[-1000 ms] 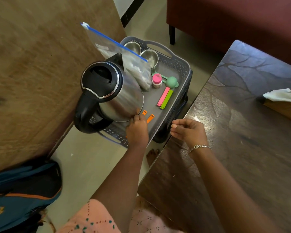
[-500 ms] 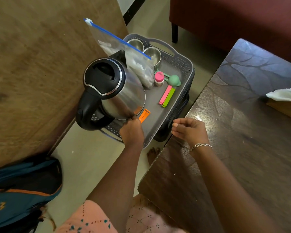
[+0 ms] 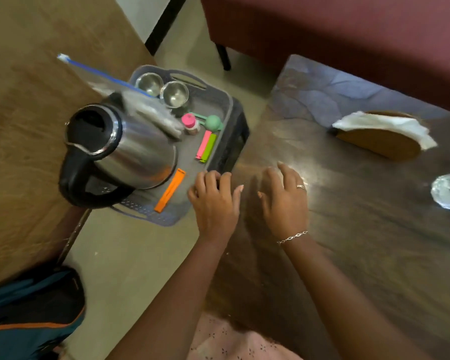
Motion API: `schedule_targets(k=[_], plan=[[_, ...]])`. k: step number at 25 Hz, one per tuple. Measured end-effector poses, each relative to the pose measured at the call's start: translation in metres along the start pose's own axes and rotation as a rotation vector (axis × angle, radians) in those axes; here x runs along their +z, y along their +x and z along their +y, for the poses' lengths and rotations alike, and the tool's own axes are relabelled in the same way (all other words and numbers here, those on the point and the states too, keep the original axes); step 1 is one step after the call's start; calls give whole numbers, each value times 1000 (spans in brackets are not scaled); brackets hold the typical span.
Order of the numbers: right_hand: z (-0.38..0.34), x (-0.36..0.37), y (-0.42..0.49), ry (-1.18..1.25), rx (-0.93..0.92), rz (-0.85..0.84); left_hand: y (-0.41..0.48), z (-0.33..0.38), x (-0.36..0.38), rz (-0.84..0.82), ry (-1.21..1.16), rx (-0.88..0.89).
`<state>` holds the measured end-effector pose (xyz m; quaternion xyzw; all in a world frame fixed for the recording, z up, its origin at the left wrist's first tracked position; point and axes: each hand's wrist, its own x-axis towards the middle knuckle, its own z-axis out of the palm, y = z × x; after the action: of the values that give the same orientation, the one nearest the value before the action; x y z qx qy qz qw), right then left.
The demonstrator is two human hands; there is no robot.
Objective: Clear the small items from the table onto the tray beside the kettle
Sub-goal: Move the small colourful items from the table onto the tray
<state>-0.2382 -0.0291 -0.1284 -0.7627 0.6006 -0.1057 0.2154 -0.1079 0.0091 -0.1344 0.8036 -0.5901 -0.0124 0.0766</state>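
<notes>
the orange clip (image 3: 170,190) lies flat on the grey tray (image 3: 226,102), just beside the steel kettle (image 3: 130,149), so that drop looks done. the left hand (image 3: 215,201) hovers over the tray's near corner, fingers curled, holding nothing. the right hand (image 3: 283,198) sits over the dark glossy table (image 3: 348,229), loosely open and empty.

next move, as i judge it: scan the table for anything small left. near the hands i see none.

the pink clip (image 3: 204,144) and green clip (image 3: 209,148) are thin plastic bars; two round steel cups (image 3: 174,93) sit at the far end.
</notes>
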Motion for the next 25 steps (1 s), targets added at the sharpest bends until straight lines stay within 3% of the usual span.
schedule_targets(k=[5, 14, 21, 25], plan=[[98, -29, -49, -219, 113, -14, -38, 102, 14, -183, 44, 210], [252, -91, -141, -213, 398, 47, -105, 275, 37, -349, 3, 588], [369, -132, -216, -179, 459, 399, -141, 384, 57, -342, -66, 918], [412, -137, -269, -250, 568, 370, -159, 432, 68, -484, -6, 1029]])
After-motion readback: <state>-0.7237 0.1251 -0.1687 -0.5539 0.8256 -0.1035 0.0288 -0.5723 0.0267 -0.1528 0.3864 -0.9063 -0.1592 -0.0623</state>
